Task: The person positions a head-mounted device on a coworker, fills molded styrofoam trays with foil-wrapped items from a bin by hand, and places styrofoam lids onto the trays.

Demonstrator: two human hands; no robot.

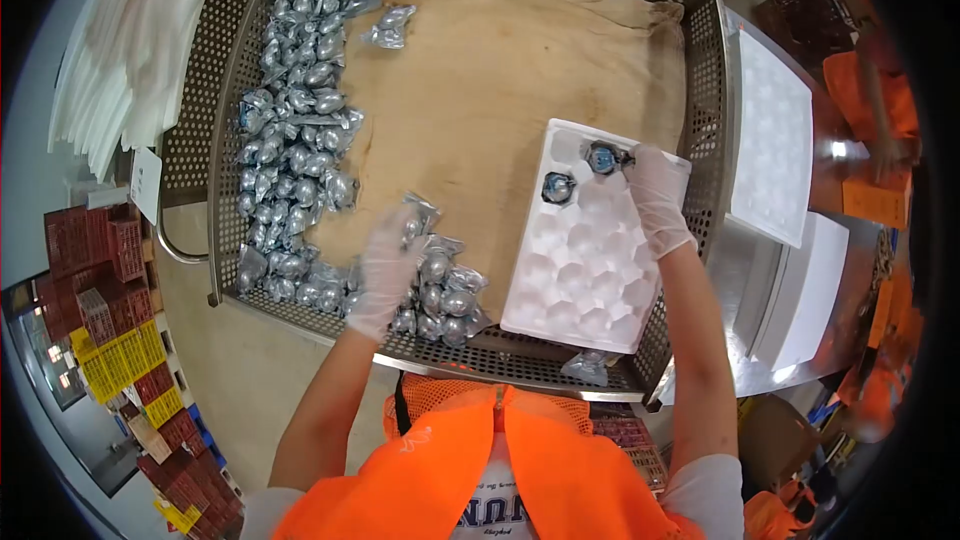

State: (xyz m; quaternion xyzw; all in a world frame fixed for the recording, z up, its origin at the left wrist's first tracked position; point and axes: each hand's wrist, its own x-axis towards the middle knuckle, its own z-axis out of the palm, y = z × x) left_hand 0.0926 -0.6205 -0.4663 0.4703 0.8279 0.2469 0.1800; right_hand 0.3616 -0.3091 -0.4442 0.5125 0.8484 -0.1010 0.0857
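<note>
My left hand (388, 270), in a clear thin glove, has its fingers closed on a silver foil-wrapped egg-shaped packet (418, 212). Beside it lies a cluster of similar foil packets (440, 290). My gloved right hand (658, 202) is over the upper right of a white foam tray (575, 260) with rounded hollows. Its fingertips are closed at the edge of a dark foil packet, mostly hidden by the hand. Just left of them, one packet (604, 157) sits in a hollow, and another packet (557, 187) rests in a hollow lower left.
The perforated metal bin (705, 110) is lined with brown cloth (480, 70). Many foil packets (300, 120) line its left side, and a loose packet (588, 367) lies at the front. White foam trays (770, 140) stand on the right-hand table. A person in orange (870, 90) is beyond.
</note>
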